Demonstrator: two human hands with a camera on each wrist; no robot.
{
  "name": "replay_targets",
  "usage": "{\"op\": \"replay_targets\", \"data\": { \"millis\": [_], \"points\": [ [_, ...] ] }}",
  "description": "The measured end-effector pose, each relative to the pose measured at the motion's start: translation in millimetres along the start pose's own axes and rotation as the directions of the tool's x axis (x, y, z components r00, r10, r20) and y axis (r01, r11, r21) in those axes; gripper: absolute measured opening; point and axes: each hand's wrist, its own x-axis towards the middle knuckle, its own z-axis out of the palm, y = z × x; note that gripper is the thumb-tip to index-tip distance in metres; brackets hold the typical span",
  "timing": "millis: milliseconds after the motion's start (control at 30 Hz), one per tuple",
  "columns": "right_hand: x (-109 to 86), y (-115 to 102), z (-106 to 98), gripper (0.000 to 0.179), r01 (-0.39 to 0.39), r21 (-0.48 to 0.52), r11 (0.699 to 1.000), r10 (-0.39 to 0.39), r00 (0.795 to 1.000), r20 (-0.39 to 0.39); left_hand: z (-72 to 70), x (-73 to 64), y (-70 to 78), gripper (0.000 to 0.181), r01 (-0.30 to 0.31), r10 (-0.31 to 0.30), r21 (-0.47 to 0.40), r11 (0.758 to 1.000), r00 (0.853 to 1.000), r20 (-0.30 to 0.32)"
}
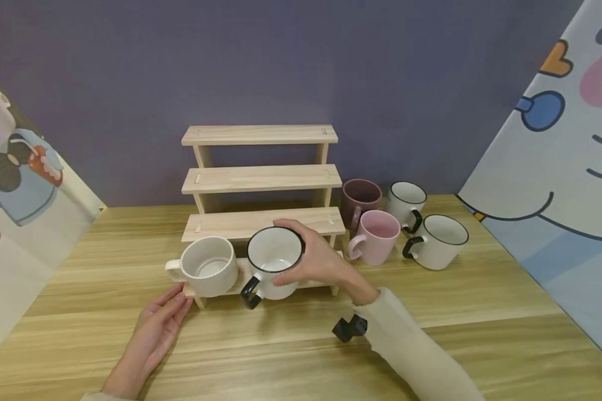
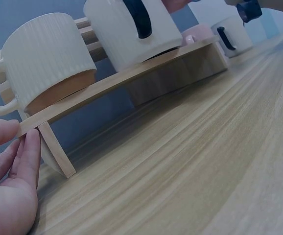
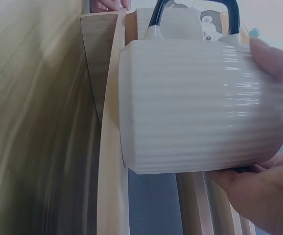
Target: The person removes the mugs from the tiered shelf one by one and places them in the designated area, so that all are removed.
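My right hand point(image 1: 317, 257) grips a white ribbed mug point(image 1: 276, 250) with a black rim and black handle, thumb on the near side and fingers behind. The mug's base is right at the lowest board of a wooden tiered shelf point(image 1: 263, 225); its handle points to the near left. To its left a cream ribbed mug point(image 1: 209, 267) stands upright on the same board, handle facing left. At that board's left end, my left hand point(image 1: 158, 326) pinches the corner, thumb above and fingers beneath, as the left wrist view shows.
Right of the shelf several mugs stand on the wood-grain table point(image 1: 431, 345): a dark maroon mug point(image 1: 348, 203), a pink mug point(image 1: 379, 245), and two white black-rimmed mugs, one farther back point(image 1: 398, 207), one nearer point(image 1: 438, 250). A dark wall point(image 1: 261, 67) rises behind the shelf.
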Motion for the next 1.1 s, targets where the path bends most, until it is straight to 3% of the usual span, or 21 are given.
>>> {"op": "replay_targets", "data": {
  "millis": [167, 1100],
  "points": [
    [-7.2, 1.2, -3.9, 0.097, -0.014, 0.033, 0.999, 0.014, 1.000, -0.012, -0.5, 0.1, -0.3, 0.040, -0.002, 0.002, -0.003, 1.000, 1.000, 0.011],
    [-42.5, 2.3, -24.7, 0.095, -0.041, -0.043, 0.998, 0.037, 0.996, -0.081, -1.7, 0.7, 0.2, 0.039, 0.003, -0.003, -0.033, 0.999, 1.000, 0.019]
  ]
}}
